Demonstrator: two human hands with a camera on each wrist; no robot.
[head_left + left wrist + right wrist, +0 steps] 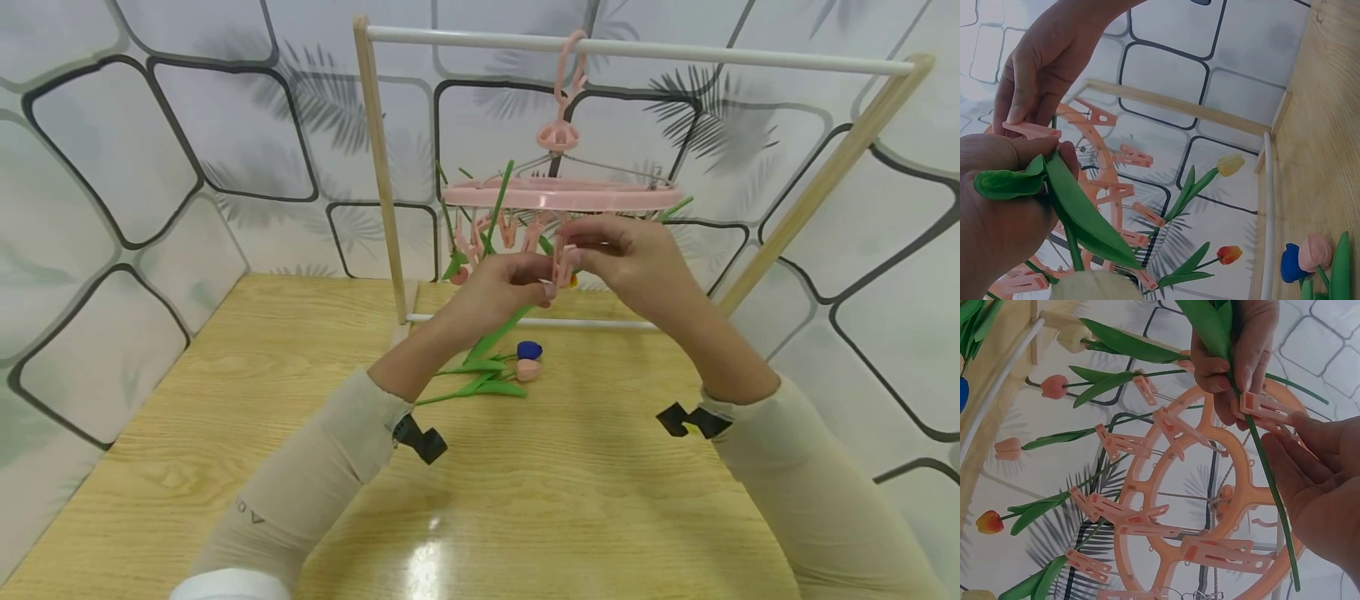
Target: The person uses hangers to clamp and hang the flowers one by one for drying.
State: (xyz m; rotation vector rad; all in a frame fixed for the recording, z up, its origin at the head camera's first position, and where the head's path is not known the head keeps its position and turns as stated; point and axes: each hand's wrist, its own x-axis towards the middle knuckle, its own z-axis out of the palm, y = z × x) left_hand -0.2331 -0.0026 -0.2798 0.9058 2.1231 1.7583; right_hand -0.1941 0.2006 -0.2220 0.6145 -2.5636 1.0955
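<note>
My left hand [506,287] pinches the stem of an artificial tulip [1088,219] with green leaves, its pale flower head [1097,286] hanging down. Just right of it, my right hand [633,262] pinches a pink clothespin [1265,409] between thumb and fingers. The tulip's stem [1274,487] runs at the mouth of that clothespin; whether the peg bites on it I cannot tell. Above both hands hangs a round pink drying hanger [562,197]. Other clothespins [1125,445] dangle from its ring, several with tulips clipped upside down, such as a red-yellow tulip [990,522].
The hanger's hook [570,67] sits over the white top bar [675,53] of a wooden-sided rack [832,175]. On the wood-look table [570,483] below lie a blue tulip [528,350] and a pink tulip [527,370]. Patterned walls stand behind and beside.
</note>
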